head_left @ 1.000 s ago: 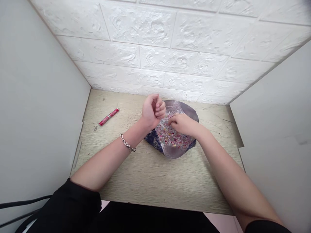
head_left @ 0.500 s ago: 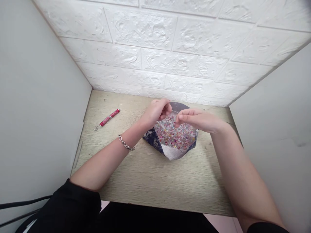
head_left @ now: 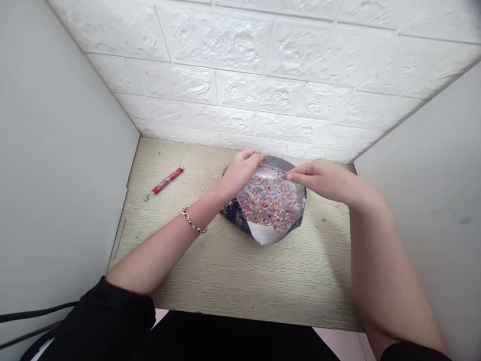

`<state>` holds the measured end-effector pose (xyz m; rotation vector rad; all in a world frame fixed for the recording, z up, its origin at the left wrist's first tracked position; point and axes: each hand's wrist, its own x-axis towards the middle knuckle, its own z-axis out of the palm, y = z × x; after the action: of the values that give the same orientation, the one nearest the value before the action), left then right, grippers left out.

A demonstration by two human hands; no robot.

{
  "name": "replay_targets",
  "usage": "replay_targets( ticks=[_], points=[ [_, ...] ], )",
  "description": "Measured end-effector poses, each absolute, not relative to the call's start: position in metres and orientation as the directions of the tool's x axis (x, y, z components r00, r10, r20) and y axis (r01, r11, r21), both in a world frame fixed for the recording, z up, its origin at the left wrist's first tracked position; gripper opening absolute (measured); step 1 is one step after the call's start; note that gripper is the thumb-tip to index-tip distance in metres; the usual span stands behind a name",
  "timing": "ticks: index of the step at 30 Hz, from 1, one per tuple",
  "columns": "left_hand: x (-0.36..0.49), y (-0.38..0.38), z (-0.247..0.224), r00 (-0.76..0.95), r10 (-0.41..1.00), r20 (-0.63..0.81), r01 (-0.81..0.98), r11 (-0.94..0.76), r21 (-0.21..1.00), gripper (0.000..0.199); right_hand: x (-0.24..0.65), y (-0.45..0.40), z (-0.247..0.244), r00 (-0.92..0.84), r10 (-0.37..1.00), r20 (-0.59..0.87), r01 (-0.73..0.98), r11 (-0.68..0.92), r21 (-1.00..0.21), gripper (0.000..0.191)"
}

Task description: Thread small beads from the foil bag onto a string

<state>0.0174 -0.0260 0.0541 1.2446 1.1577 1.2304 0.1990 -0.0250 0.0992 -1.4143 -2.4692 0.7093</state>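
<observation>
A dark patterned pouch with a silvery lining [head_left: 265, 234] lies on the table, folded open around a heap of small pink, white and coloured beads [head_left: 272, 204]. Over its upper left part is my left hand [head_left: 246, 170], fingers curled and pinched on a thin strand. My right hand [head_left: 319, 179] is above the pouch's right side, thumb and forefinger pressed together over the beads. A faint thread runs between the two hands; anything else at the right fingertips is too small to make out.
On the left of the wooden table [head_left: 225, 281] lies a red tube [head_left: 167, 181], with small metal pieces [head_left: 146, 197] by its lower end. A white brick-patterned wall [head_left: 240, 90] stands behind, and pale panels close both sides.
My right hand has moved right, away from my left hand, uncovering more beads. Its fingers have come together in a pinch. My left hand has shifted only slightly.
</observation>
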Motion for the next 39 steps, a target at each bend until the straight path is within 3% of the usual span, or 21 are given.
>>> replay_targets(
  ticks=[3, 6, 9, 13, 18, 24, 33, 39],
  points=[
    [0.021, -0.028, 0.051, 0.024, 0.99, 0.14, 0.118, -0.142, 0.983, 0.022, 0.186, -0.032, 0.098, -0.509, 0.852, -0.124, 0.83, 0.447, -0.334, 0.029],
    [0.026, -0.031, 0.049, 0.136, 0.976, 0.172, 0.193, -0.197, 0.961, 0.026, 0.173, -0.038, 0.096, -0.546, 0.832, -0.102, 0.828, 0.517, -0.216, 0.03],
    [0.028, -0.033, 0.046, 0.242, 0.955, 0.172, 0.25, -0.233, 0.94, 0.031, 0.162, -0.041, 0.09, -0.577, 0.817, -0.006, 0.809, 0.571, -0.142, 0.03],
    [0.027, -0.035, 0.045, 0.23, 0.96, 0.159, 0.296, -0.225, 0.928, 0.039, 0.157, -0.042, 0.083, -0.603, 0.796, 0.06, 0.791, 0.606, -0.088, 0.035],
    [0.024, -0.036, 0.05, 0.222, 0.97, 0.097, 0.346, -0.172, 0.922, 0.043, 0.16, -0.043, 0.088, -0.612, 0.784, 0.099, 0.762, 0.619, -0.19, 0.031],
    [0.022, -0.034, 0.056, 0.178, 0.982, 0.065, 0.349, -0.124, 0.929, 0.032, 0.169, -0.041, 0.097, -0.597, 0.798, 0.08, 0.747, 0.589, -0.307, 0.031],
    [0.014, -0.035, 0.064, 0.317, 0.946, -0.063, 0.395, -0.072, 0.916, 0.034, 0.184, -0.032, 0.098, -0.562, 0.822, 0.091, 0.762, 0.557, -0.332, 0.023],
    [0.014, -0.033, 0.057, 0.382, 0.924, -0.006, 0.381, -0.151, 0.912, 0.032, 0.181, -0.029, 0.091, -0.63, 0.771, 0.094, 0.724, 0.627, -0.288, 0.027]
  ],
)
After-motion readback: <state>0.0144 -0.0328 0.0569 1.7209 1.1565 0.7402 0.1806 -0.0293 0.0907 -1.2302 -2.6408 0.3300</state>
